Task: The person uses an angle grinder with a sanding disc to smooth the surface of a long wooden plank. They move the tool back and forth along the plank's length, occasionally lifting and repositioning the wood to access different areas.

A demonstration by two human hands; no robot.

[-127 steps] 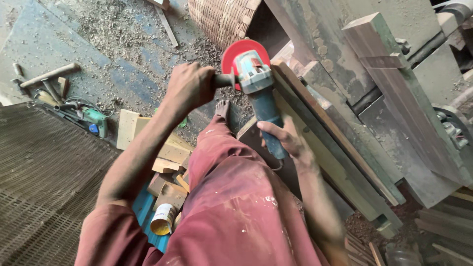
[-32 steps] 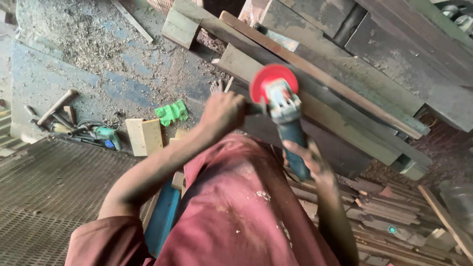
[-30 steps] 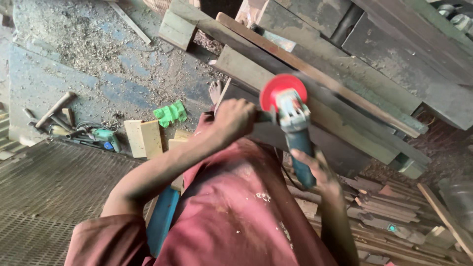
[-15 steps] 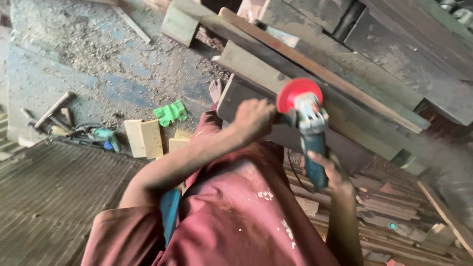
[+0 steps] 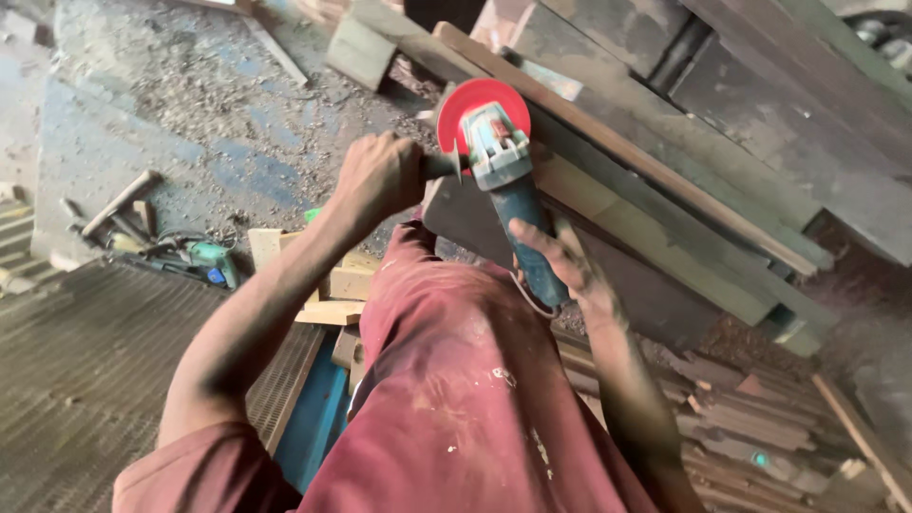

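I hold a blue-green angle grinder [image 5: 503,180] with a red disc [image 5: 472,103] over the near end of a long greenish wooden plank [image 5: 646,228]. My left hand [image 5: 380,176] is closed around the black side handle. My right hand [image 5: 560,266] grips the grinder's blue body from the rear. The disc sits at the plank's upper left end, beside other stacked boards. My knee in dusty red cloth [image 5: 446,361] fills the foreground below the tool.
Hammers and a green power tool [image 5: 195,255] lie on the sawdust-covered floor at left. Pale wood blocks [image 5: 332,285] sit by my leg. Scrap strips [image 5: 750,427] pile at lower right. A mesh panel [image 5: 85,351] covers the lower left. Thick dark timbers [image 5: 779,114] lean at upper right.
The grinder and both hands have moved back up and left along the plank, from its middle toward its near end. The view shifted slightly too.
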